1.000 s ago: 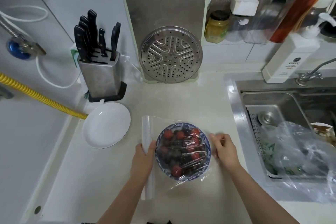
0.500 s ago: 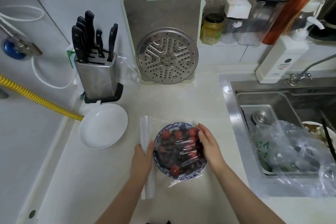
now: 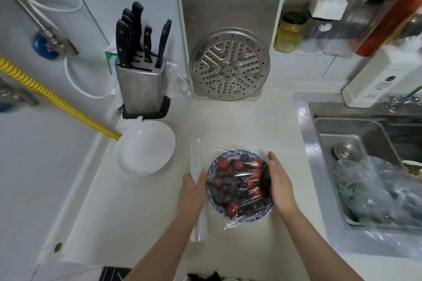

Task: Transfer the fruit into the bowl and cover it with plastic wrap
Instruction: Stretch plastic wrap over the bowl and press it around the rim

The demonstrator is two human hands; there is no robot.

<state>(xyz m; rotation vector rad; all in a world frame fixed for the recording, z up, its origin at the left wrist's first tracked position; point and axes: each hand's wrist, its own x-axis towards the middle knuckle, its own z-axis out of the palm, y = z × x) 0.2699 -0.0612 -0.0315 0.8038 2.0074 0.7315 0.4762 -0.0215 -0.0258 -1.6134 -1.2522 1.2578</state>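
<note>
A blue-patterned bowl [image 3: 244, 218] sits on the white counter, filled with red tomatoes and dark grapes [image 3: 233, 186]. Clear plastic wrap [image 3: 249, 178] is stretched over its top and still joins the roll [image 3: 196, 157] lying just left of the bowl. My left hand [image 3: 191, 191] grips that roll at its middle. My right hand [image 3: 279, 183] lies flat against the bowl's right side, fingers together, pressing the film down over the rim.
A white plate [image 3: 145, 148] lies left of the bowl, with a knife block [image 3: 140, 82] behind it. A cutting board [image 3: 230, 4] and a steamer rack [image 3: 229, 64] lean on the back wall. A sink [image 3: 356, 134] with plastic bags [image 3: 379, 191] is on the right.
My right hand moved in from the counter right of the bowl onto the bowl's right edge and now presses the film there. My left hand stayed on the roll.
</note>
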